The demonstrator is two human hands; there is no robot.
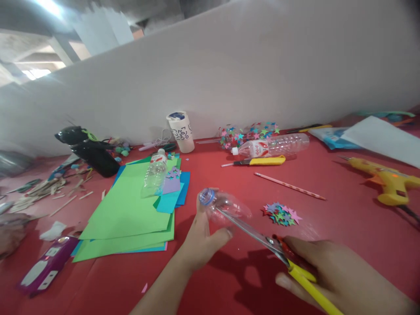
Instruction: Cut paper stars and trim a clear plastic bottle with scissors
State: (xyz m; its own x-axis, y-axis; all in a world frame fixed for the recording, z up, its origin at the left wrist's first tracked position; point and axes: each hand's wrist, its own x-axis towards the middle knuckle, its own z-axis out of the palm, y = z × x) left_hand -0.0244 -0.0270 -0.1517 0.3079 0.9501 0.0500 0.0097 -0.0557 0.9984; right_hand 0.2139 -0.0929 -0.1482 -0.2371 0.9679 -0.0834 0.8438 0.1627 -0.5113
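Note:
My left hand (206,238) is closed round a clear plastic bottle piece (234,204), whose neck with a blue ring points toward the upper left. In my right hand (331,267) is a pair of scissors (251,232) with red and yellow handles. The blades reach left to the side of the bottle piece; whether they cut into it I cannot tell. A pile of coloured paper stars (280,213) lies just beyond the scissors. To the left of my left hand are green paper sheets (131,214) with another small clear bottle (155,173) on them.
A yellow glue gun (383,175) lies at the right. Farther back are a pencil (290,186), a yellow cutter knife (267,161), a large clear bottle (278,145) and a white tumbler (181,133). At left are a black bottle (93,151), a purple device (49,264) and another person's hand (13,232).

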